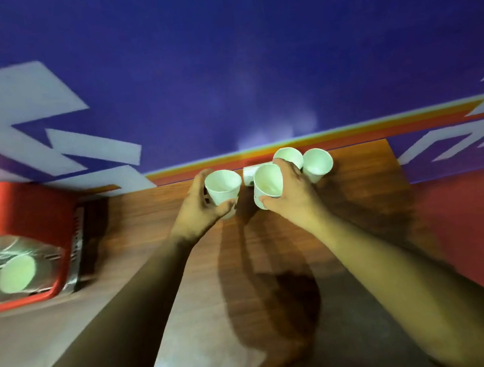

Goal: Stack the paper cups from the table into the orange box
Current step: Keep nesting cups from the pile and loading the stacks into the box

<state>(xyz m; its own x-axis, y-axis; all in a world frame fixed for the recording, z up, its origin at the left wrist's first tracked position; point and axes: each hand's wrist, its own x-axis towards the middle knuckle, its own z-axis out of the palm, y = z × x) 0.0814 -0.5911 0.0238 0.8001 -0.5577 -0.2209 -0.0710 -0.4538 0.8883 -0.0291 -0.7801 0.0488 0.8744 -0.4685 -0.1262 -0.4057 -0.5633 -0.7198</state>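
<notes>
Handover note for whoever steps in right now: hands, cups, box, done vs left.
Hands: the left hand grips the upright cup; the right hand grips the tilted cup.
Table: the rear cup and the far-right cup stand behind the right hand, near the far edge of the table. The white object between the hands is too blurred to name.
Box: the orange box, at left, holds the boxed cup.
Done: one cup in.
Left: both held cups, then the other two.
</notes>
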